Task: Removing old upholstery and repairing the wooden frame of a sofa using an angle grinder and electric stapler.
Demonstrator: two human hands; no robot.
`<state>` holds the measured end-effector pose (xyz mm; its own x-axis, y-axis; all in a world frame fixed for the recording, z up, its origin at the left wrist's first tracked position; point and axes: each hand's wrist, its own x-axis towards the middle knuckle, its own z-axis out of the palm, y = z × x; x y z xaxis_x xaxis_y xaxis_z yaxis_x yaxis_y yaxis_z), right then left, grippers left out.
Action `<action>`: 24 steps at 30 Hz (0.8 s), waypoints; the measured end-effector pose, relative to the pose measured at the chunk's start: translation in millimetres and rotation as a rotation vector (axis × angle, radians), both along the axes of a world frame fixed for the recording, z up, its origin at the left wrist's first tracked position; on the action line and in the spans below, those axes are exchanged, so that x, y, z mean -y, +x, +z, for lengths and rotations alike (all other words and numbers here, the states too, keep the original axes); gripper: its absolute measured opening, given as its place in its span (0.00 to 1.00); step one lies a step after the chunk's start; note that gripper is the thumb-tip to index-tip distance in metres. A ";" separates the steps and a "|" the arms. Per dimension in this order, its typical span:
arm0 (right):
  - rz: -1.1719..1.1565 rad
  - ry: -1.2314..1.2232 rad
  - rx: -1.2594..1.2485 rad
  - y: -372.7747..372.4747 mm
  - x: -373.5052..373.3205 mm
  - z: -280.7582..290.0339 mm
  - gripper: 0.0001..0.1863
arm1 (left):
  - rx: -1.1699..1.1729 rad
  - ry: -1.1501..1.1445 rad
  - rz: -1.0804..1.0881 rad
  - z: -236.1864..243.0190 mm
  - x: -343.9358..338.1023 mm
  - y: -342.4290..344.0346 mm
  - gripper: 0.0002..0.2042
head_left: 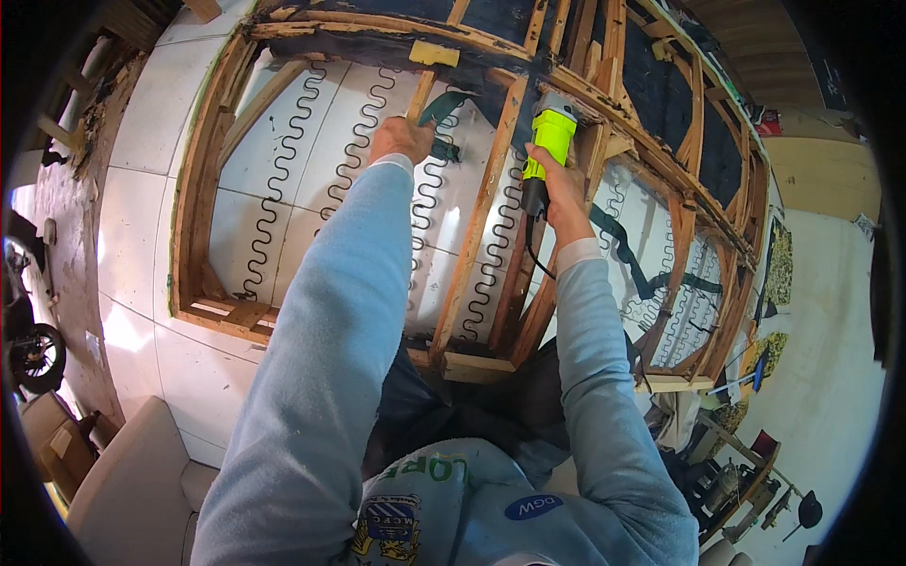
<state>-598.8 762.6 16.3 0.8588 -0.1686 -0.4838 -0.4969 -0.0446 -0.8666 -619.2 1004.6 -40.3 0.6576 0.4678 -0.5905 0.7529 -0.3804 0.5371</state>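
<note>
A lime-green angle grinder [552,137] with a grey head and a black rear end is gripped in my right hand [563,193]. Its head points away from me, close to a wooden rail, and a black cord hangs from the rear. Ahead and to the left, my left hand [401,141] closes round a narrow wooden slat [422,92] of the sofa frame [193,203]. A dark green webbing strap [444,106] hangs loose beside that hand. Wavy steel springs [283,160] run across the openings of the frame.
Yellow foam [434,54] sticks to a crossbar. Another dark green strap [623,250] droops through the right part of the frame. A beige sofa [132,481] stands at the lower left. Tools and a small stand [727,486] are at the lower right. White tiles [132,217] cover the floor.
</note>
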 end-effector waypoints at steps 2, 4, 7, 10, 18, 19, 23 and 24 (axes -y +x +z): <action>0.007 0.003 0.003 0.1 -0.8 0.5 0.22 | -0.003 -0.007 -0.013 1.2 -1.7 -0.2 0.32; 0.023 0.005 -0.020 -0.3 -2.2 2.1 0.22 | -0.010 -0.002 -0.012 1.9 -2.2 -0.5 0.32; 0.020 -0.016 -0.018 -1.6 -6.0 8.6 0.22 | -0.015 0.002 -0.007 -0.6 -3.7 -0.6 0.32; 0.043 -0.011 -0.068 -2.6 -6.1 21.6 0.22 | -0.006 0.001 -0.014 -1.1 -2.1 0.8 0.32; 0.116 -0.164 0.047 -23.5 14.0 27.9 0.24 | 0.016 0.023 -0.018 -9.2 -6.3 1.6 0.31; 0.122 -0.096 0.029 -25.6 23.7 33.0 0.23 | 0.025 0.024 -0.030 -7.3 -3.4 3.1 0.31; 0.106 -0.016 -0.018 -35.4 41.2 59.5 0.24 | 0.022 0.078 0.000 -10.3 -3.0 5.6 0.32; 0.137 0.037 0.037 -40.5 38.3 65.1 0.23 | 0.010 0.089 -0.034 -14.1 -10.2 4.1 0.35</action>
<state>-639.3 724.3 81.4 0.8897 -0.0310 -0.4554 -0.4564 -0.0775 -0.8864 -615.1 1014.9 -54.4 0.6797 0.4957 -0.5407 0.7335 -0.4523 0.5074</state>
